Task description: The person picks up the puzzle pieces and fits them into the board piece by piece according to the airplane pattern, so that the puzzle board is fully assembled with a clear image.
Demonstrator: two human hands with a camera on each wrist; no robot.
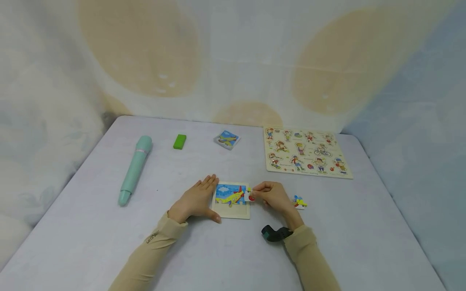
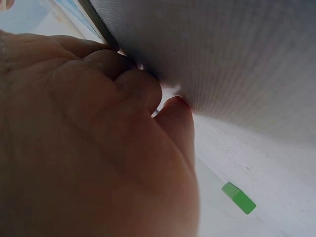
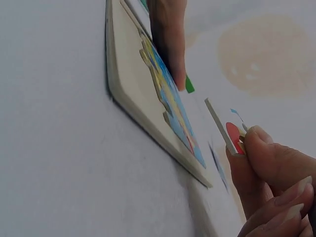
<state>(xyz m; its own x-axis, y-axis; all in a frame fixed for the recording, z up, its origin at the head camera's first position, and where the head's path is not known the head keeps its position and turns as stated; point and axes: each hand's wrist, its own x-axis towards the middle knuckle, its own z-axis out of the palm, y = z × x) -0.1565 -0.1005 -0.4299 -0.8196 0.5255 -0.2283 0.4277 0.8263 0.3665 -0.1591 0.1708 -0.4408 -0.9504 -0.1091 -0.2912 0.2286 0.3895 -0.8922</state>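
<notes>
A small framed jigsaw puzzle with a yellow airplane picture lies in the middle of the table. Its upper part is filled with pieces, while the lower strip shows bare tray. My left hand lies along the frame's left side, fingers stretched out and thumb spread near the lower left corner. Between thumb and fingertips, my right hand pinches a white puzzle piece with a red patch, raised just off the puzzle's right edge. Behind the right wrist lie loose puzzle pieces, partly hidden; their count is unclear.
A wooden peg board with figures of children lies at the back right. Farther back are a small airplane picture card and a green block. A mint-green, microphone-shaped object lies at the left.
</notes>
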